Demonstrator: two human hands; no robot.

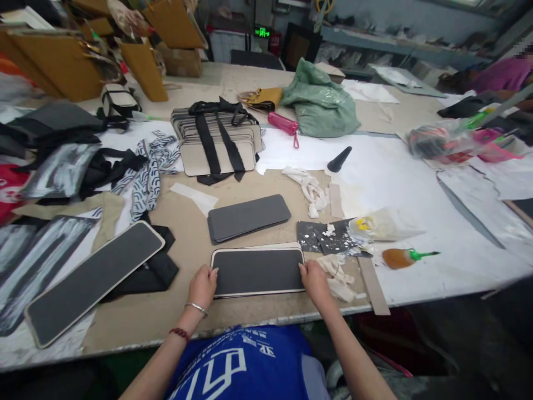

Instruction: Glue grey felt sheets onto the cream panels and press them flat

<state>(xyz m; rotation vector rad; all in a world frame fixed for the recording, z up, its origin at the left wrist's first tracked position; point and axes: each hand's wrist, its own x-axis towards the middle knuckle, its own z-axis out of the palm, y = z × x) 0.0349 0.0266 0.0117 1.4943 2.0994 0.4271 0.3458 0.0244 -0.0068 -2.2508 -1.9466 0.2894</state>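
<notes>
My left hand (204, 286) is closed on the left end of a dark grey rounded panel (258, 271) with a pale border. The panel's right end is pinched by my right hand (313, 282). It lies near the table's front edge, with another pale-edged piece showing just behind its far side. Beyond it rests a short stack of plain dark grey panels (250, 216). A longer dark panel with a beige border (95, 280) lies slanted to the left, partly over black fabric (156, 272). Glue-spotted dark scraps (310, 235) sit right of the panels.
A bundle of beige boards (219, 158) tied with black strips stands behind. To the right are an orange bottle with a green nozzle (400, 258), a plastic bag (391, 224) and a black cone (339, 159). A green sack (318, 103) and mustard bags (58, 61) lie farther back.
</notes>
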